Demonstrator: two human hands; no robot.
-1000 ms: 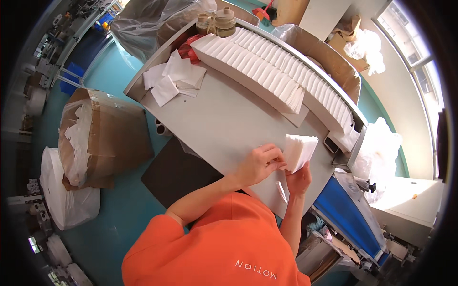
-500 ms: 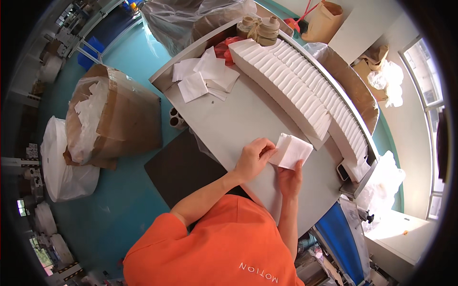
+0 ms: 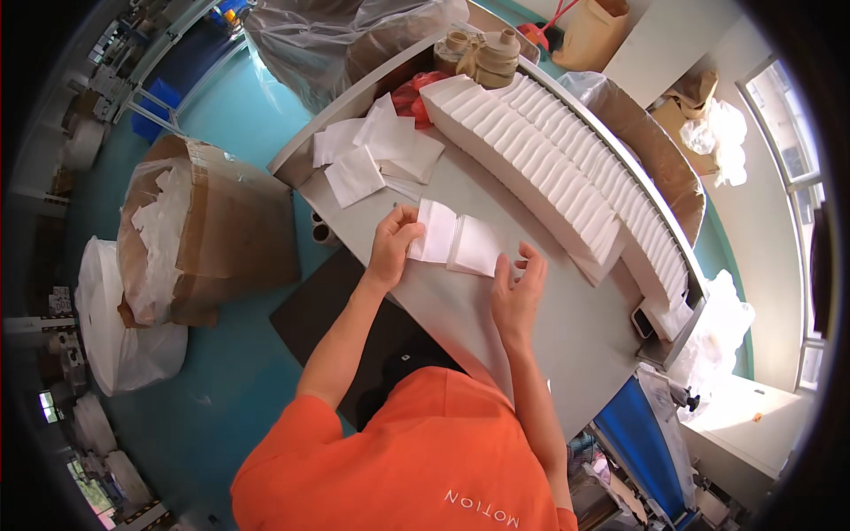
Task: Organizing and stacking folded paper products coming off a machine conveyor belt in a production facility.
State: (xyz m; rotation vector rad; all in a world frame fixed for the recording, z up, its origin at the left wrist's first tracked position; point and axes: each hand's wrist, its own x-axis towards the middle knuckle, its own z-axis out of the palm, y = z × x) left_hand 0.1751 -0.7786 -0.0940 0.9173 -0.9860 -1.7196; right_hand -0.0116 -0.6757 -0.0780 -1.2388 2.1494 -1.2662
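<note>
White folded paper napkins point(image 3: 475, 245) are spread in two joined parts above the grey table, like an opened booklet. My left hand point(image 3: 392, 246) pinches their left end between thumb and fingers. At the right end is my right hand point(image 3: 517, 296), its thumb beside the napkins' lower corner. Its fingers are raised, partly curled and apart from the thumb, with nothing between them. Two long rows of upright stacked napkins point(image 3: 531, 155) run along the table's far right side. A loose pile of napkins point(image 3: 356, 175) lies at the far left of the table.
A raised rim edges the grey table point(image 3: 549, 336). Tape rolls point(image 3: 496, 60) and a red plastic bag point(image 3: 410, 99) sit at its far end. A phone point(image 3: 643, 322) lies by the right rim. A large carton point(image 3: 235, 234) stands left, and a blue conveyor belt point(image 3: 642, 442) lower right.
The napkins have moved left and been spread into two parts. My left hand has moved left with one end. My right hand has loosened from the napkins and shifted slightly left.
</note>
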